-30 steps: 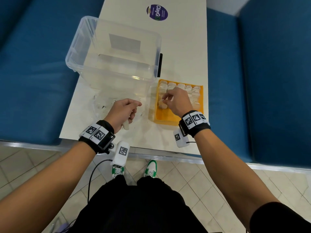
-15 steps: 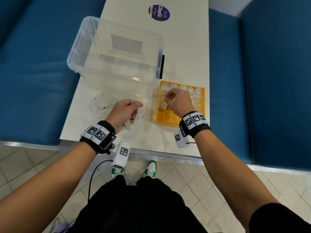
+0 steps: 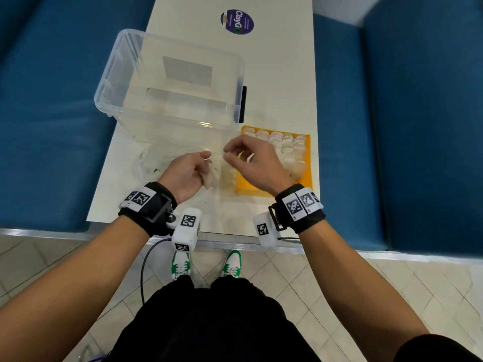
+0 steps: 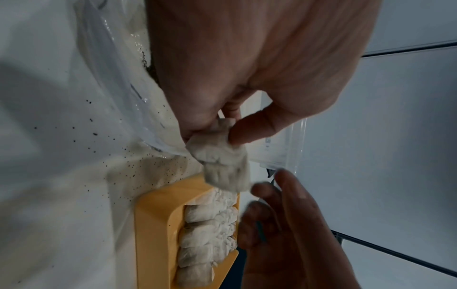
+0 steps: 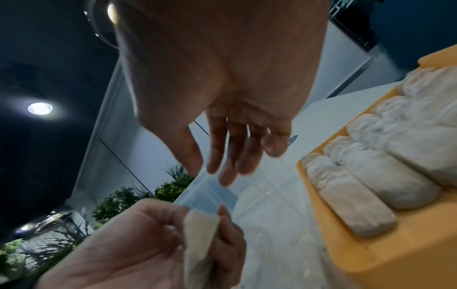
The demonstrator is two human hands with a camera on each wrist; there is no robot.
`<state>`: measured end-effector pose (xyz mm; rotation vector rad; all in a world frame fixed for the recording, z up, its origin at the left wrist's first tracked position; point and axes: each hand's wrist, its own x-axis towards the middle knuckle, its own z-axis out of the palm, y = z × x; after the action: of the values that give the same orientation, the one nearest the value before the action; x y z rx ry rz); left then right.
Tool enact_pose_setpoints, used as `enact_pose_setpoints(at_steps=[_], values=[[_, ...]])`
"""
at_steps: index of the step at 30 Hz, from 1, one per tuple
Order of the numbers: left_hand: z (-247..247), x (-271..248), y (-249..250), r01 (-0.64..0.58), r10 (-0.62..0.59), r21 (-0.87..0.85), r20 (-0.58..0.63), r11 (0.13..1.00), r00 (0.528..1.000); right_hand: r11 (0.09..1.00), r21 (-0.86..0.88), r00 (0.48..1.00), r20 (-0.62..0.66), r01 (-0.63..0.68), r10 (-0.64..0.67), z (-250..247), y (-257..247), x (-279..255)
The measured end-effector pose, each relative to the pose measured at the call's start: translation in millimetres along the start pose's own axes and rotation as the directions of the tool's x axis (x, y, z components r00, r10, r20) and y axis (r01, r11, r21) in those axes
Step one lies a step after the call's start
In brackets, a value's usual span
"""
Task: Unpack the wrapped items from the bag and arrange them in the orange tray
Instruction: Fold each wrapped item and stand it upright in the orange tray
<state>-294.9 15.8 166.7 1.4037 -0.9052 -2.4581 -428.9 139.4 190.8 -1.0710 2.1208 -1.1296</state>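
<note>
The orange tray (image 3: pixel 250 189) sits at the table's right edge, with several white wrapped items (image 3: pixel 287 148) lined up in its far part. My left hand (image 3: pixel 206 167) pinches one wrapped item (image 4: pixel 222 162) between thumb and fingers, just left of the tray; the same item (image 5: pixel 200 234) shows in the right wrist view. My right hand (image 3: pixel 230 152) hovers beside it with fingers (image 5: pixel 222 156) relaxed and holding nothing, close to the item but apart from it. The clear bag (image 3: pixel 156 163) lies flattened under and left of my left hand.
A large clear plastic bin (image 3: pixel 170 82) stands behind the bag and touches the tray's far left corner. Dark crumbs (image 4: pixel 128 166) speckle the white table (image 3: pixel 285 74) near the tray. Blue seats flank the table on both sides. A purple sticker (image 3: pixel 237 22) marks the far end.
My right hand has left the tray and moved left toward my left hand. My left hand has shifted right and lifted the wrapped item up toward it.
</note>
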Motion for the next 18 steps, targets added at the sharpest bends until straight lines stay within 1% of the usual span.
enact_pose_setpoints(at_steps=[2,4,6,8,11,13,15,16,18], values=[[0.6,0.2,-0.5,-0.004,0.003,0.04,0.012,0.999,1.0,0.997,-0.024,0.987,0.141,-0.071,0.073,5.9,-5.7,-5.2],[1.0,-0.5,-0.6,0.017,-0.018,0.027,0.031,0.999,0.999,0.994,-0.063,0.974,0.201,-0.089,0.1,11.7,-4.8,-8.0],[0.6,-1.7,-1.6,0.028,-0.027,-0.018,0.063,0.999,0.998,0.993,-0.093,0.98,0.18,-0.068,0.084,16.5,-0.3,-8.8],[-2.6,0.5,-4.2,0.023,-0.019,-0.039,0.098,0.999,0.995,0.994,-0.092,0.989,0.13,-0.053,0.064,18.9,3.1,-8.2],[-6.0,0.0,-5.4,0.039,-0.035,-0.025,0.15,0.999,0.988,0.995,0.007,0.992,0.076,-0.097,0.096,19.7,5.3,-6.6],[-6.7,-3.8,-3.1,0.059,-0.049,-0.056,0.173,0.997,0.984,0.99,0.079,0.992,0.058,-0.121,0.116,19.6,4.4,-5.5],[-8.7,-5.0,-2.9,0.067,-0.051,-0.078,0.189,0.995,0.981,0.986,0.111,0.992,0.051,-0.124,0.119,18.3,2.5,-4.5],[-10.0,-4.8,-3.6,0.059,-0.046,-0.062,0.195,0.996,0.98,0.987,0.106,0.992,0.046,-0.118,0.114,17.7,1.1,-4.2],[-11.6,-4.2,-5.2,0.019,-0.019,0.003,0.19,1.0,0.982,0.996,0.041,0.997,0.015,-0.078,0.077,17.2,-0.8,-5.2]])
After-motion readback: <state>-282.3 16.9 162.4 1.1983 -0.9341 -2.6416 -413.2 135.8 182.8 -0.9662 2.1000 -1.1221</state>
